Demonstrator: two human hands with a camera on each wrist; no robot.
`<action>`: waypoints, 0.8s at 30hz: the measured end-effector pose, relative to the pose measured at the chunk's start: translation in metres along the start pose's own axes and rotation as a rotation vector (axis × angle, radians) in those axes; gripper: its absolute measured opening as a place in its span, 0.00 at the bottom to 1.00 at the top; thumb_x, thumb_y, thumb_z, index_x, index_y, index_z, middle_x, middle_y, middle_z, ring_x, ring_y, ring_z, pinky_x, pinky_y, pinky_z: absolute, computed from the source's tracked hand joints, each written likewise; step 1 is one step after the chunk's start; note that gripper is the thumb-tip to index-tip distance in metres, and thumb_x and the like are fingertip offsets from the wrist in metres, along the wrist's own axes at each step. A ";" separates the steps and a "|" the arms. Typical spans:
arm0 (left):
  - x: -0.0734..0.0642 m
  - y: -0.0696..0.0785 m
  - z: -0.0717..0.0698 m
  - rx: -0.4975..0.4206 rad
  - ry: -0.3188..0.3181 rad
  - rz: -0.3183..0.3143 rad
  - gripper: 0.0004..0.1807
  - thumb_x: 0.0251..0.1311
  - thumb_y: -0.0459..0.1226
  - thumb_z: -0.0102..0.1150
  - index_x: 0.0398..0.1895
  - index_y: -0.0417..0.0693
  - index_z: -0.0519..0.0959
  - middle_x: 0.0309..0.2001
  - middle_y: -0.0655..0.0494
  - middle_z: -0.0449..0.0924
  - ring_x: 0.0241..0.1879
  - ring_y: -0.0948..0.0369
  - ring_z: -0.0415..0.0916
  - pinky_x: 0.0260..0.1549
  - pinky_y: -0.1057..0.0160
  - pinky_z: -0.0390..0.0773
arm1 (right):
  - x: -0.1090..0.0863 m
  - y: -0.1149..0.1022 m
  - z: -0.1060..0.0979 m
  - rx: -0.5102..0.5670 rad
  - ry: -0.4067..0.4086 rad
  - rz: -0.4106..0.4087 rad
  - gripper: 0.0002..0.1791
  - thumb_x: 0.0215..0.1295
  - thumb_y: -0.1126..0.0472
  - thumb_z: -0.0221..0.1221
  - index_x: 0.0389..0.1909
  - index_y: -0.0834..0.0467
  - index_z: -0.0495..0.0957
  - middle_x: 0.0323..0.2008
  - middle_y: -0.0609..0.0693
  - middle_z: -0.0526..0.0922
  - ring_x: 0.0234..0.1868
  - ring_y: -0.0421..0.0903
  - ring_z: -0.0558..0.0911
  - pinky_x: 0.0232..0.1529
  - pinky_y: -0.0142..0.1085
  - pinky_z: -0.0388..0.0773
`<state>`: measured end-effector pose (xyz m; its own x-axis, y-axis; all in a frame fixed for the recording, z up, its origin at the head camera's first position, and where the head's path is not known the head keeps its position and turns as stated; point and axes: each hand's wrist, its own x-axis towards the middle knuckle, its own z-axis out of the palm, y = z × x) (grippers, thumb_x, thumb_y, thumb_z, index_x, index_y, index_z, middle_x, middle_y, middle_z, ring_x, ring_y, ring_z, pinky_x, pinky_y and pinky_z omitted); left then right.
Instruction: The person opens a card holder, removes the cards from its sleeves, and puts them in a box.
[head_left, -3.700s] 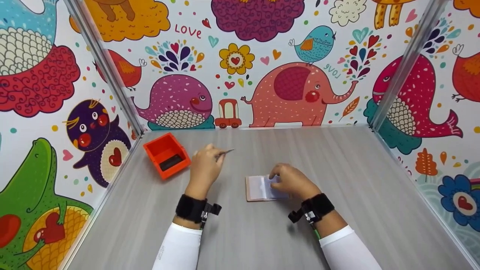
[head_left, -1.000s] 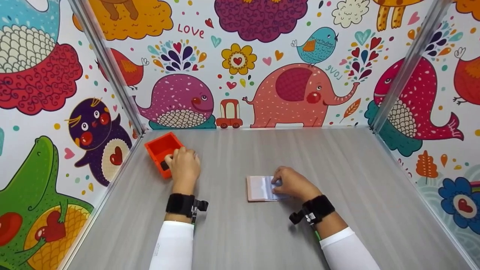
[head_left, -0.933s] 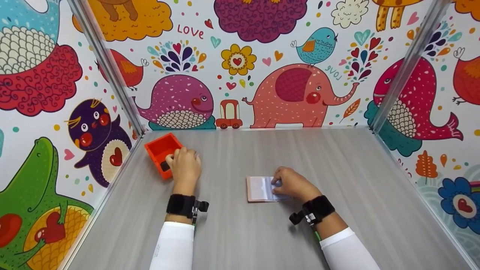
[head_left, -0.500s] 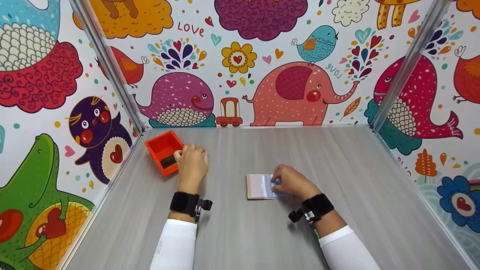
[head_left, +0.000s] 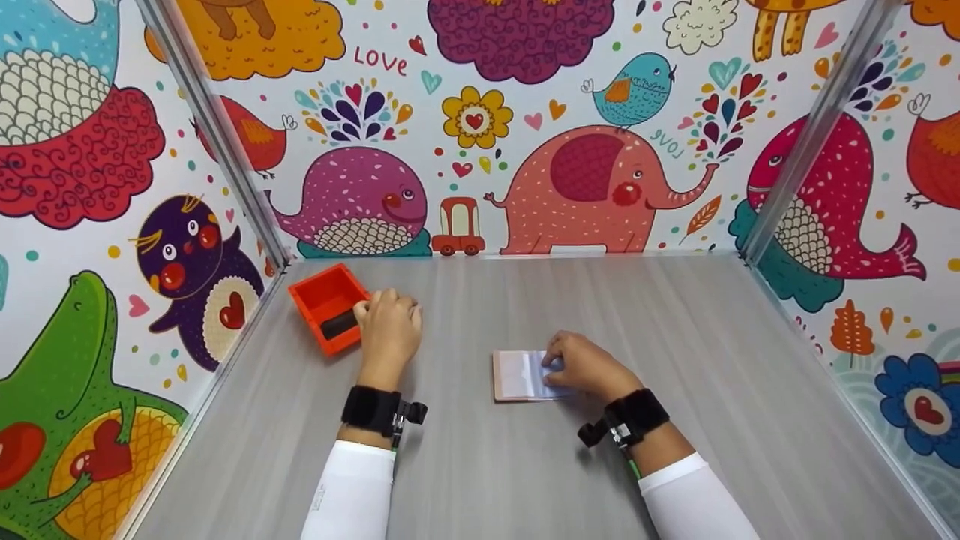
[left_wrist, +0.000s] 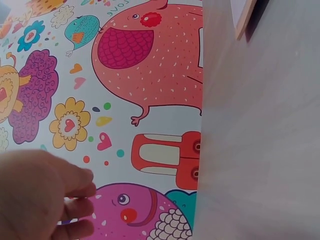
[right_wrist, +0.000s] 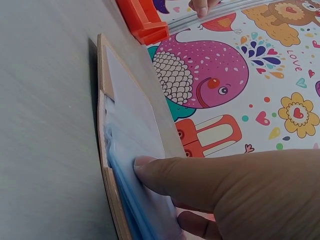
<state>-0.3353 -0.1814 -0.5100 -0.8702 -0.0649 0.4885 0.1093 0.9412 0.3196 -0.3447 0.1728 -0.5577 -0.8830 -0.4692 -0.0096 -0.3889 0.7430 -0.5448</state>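
Observation:
A small open card holder point(head_left: 517, 375) with clear plastic sleeves and a tan cover lies on the table. My right hand point(head_left: 589, 364) holds its right side. In the right wrist view the thumb point(right_wrist: 152, 172) lies on the bluish sleeves point(right_wrist: 132, 185), with curled fingers beyond. My left hand point(head_left: 390, 326) is raised at the right rim of an orange bin point(head_left: 328, 296), palm down with fingers curled. Its fingertips are hidden in the head view, and I cannot tell whether they hold anything. A dark flat piece point(head_left: 340, 325) lies in the bin.
The grey wood-grain table point(head_left: 480, 465) is enclosed by printed cartoon walls point(head_left: 480, 112) at the back and both sides. Metal corner posts point(head_left: 225, 150) stand at the back corners. A black camera band point(head_left: 371, 409) circles each wrist.
My left hand, first seen with a thin metallic thing, reached into the bin and then drew back right to its rim. That thing is out of sight. My right hand stays on the card holder.

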 end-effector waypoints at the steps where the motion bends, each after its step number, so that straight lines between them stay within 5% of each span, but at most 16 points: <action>1: 0.000 0.000 0.000 -0.002 -0.001 0.001 0.13 0.79 0.40 0.66 0.47 0.40 0.93 0.47 0.43 0.86 0.57 0.42 0.80 0.65 0.37 0.67 | 0.000 0.000 0.000 0.002 0.000 0.008 0.11 0.64 0.62 0.81 0.46 0.58 0.95 0.54 0.52 0.88 0.56 0.50 0.84 0.64 0.52 0.85; 24: -0.003 0.008 -0.001 -0.021 0.004 0.076 0.12 0.80 0.42 0.67 0.48 0.43 0.93 0.44 0.46 0.84 0.54 0.45 0.80 0.60 0.40 0.68 | 0.000 -0.004 0.002 -0.059 0.008 0.018 0.08 0.71 0.59 0.77 0.48 0.56 0.95 0.51 0.48 0.89 0.53 0.46 0.85 0.64 0.50 0.87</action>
